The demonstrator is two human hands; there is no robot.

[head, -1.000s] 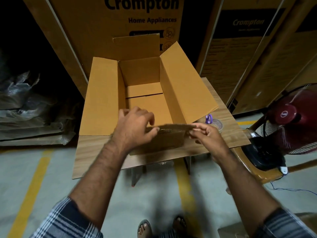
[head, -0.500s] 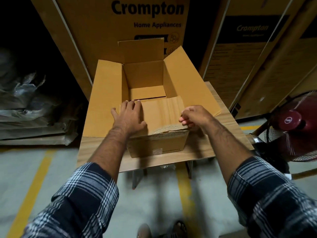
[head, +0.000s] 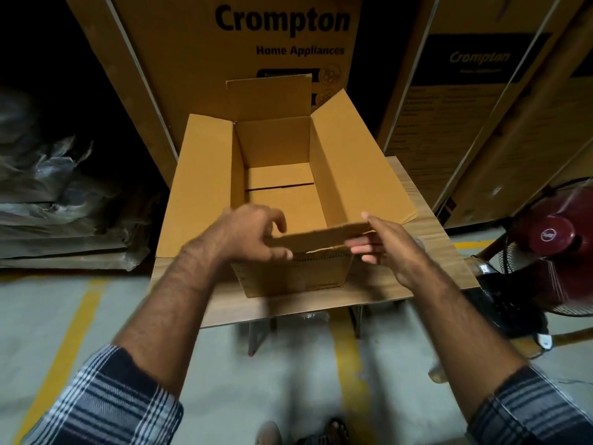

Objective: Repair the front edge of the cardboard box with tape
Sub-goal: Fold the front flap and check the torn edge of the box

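From the head camera we're looking down on the open cardboard box point(head: 282, 200), sitting on a small wooden table point(head: 426, 271); our left hand point(head: 247, 236) curls round the left end of the front flap point(head: 324, 237), thumb under, fingers over; our right hand point(head: 385, 248) pinches the right end between thumb and straight fingers; along the fold the corrugation looks torn; we judge the board light, stiff across the flutes and weak at that tear; best held at the flap's two ends; we see no tape.
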